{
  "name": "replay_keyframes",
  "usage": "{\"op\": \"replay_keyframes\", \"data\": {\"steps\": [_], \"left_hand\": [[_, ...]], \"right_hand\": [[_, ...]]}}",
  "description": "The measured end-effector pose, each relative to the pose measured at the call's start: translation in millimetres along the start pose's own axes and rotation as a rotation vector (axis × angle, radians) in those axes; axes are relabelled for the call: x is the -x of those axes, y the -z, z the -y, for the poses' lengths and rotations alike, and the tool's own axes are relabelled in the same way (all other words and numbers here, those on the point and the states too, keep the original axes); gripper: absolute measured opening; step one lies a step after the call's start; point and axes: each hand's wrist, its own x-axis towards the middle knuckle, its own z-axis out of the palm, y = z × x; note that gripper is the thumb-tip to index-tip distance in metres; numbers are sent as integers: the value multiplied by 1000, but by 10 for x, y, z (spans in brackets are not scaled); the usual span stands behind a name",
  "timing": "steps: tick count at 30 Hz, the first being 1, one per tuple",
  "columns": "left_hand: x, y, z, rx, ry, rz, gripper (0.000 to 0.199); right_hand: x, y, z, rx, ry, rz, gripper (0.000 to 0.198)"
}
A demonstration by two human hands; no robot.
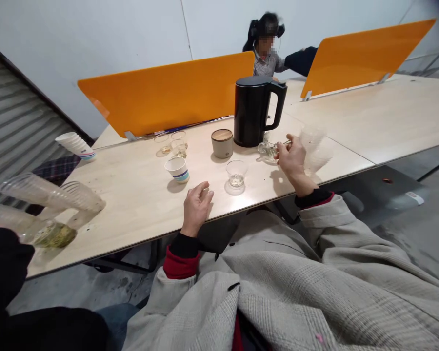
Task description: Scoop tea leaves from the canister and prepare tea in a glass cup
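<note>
My left hand (196,207) hovers by the table's front edge, its fingers loosely bent and apart, with nothing in it. Nearest to it are a small clear cup (236,173) and a white paper cup (177,170) with blue bands. At the right, my right hand (291,155) has its fingers pinched together beside a small clear glass vessel (268,151) with dark bits in it. A thin piece shows at the fingertips; what it belongs to is hidden. Behind that stands a black electric kettle (249,114), and left of it a grey canister (222,143) with a wood-coloured lid.
Stacked clear cups (316,151) stand right of my right hand. Several small clear cups (178,144) sit at the back left. More clear stacks (82,195) and paper cups (75,145) lie left. Orange dividers (175,97) cross the table; a person (267,53) is behind.
</note>
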Motion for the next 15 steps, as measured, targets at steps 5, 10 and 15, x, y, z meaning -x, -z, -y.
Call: {"op": "replay_keyframes", "data": {"steps": [5,10,15], "left_hand": [[14,10,-28,-21,-22,4,35],[22,16,-54,-50,-25,0,35],[25,26,-92,-91,-30,25,34]], "right_hand": [[-64,-10,206,-25,-46,-38,17],[212,253,657,-298,92,-171,20],[536,363,1095,-581,162,39,38]]}}
